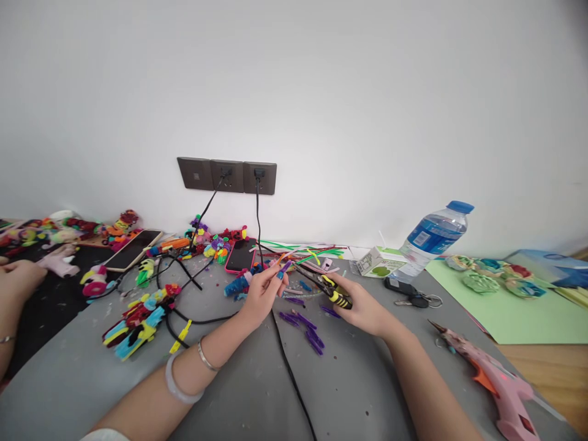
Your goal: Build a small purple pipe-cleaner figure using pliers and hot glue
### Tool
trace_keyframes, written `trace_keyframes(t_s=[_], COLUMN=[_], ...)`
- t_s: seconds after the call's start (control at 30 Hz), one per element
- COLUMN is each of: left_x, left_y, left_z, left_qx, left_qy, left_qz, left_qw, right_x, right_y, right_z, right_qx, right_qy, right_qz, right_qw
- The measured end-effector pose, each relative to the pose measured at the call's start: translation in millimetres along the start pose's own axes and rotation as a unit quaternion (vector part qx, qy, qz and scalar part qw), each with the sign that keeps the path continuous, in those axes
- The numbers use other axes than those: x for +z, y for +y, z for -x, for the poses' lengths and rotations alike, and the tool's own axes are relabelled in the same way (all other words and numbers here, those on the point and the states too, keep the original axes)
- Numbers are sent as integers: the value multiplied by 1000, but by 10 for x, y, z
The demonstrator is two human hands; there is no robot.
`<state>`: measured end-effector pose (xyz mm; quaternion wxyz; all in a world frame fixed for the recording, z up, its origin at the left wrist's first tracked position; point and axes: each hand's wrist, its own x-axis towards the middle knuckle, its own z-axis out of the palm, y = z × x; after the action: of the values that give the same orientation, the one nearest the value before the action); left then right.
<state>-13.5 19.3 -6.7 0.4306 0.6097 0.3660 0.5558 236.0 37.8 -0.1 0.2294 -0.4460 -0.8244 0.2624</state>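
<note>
Flat grey tabletop point(358, 392); short fuzzy purple strips point(313, 338); striped-handled pliers point(340, 299).

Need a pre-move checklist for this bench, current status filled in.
1. Left hand has the purple piece: ok, at the fingertips.
2. Right hand on the pliers: ok, around the handles.
3. Pliers' jaw opening: cannot tell, too small.
4. Tabletop cable-free: not ok, black cable crosses it.
5. Pink glue gun clear of both hands: ok; whether hot, cannot tell.
6. Other person's hand clear: ok, at the left edge.
</note>
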Motion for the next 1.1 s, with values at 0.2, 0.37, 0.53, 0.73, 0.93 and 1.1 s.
trace_keyframes(t_s=[0.2, 0.37, 0.53, 0.73, 0.93, 1.1], left_x=[-16, -23, -33, -27, -30, -15], left_y=[-119, -139, -163, -122, -123, -71], left_z=[19, 18, 10, 1, 5, 13], left_qx=[6, 5, 5, 6, -13, -14], left_qy=[-30, -39, -38, -37, -38, -44], left_qz=[-12, -52, -61, -61, -62, -35], left_qw=[999, 998, 997, 997, 997, 998], right_x=[28, 39, 43, 55, 75, 50], right_y=[-108, -127, -134, -136, -110, -109], right_z=[-11, -17, -24, -28, -22, -30], right_qx=[4, -2, -11, -5, -8, -1], right_qy=[-18, -28, -28, -27, -14, -29], right_qz=[5, 21, 65, 81, 88, 91], right_qw=[1000, 999, 997, 996, 996, 995])
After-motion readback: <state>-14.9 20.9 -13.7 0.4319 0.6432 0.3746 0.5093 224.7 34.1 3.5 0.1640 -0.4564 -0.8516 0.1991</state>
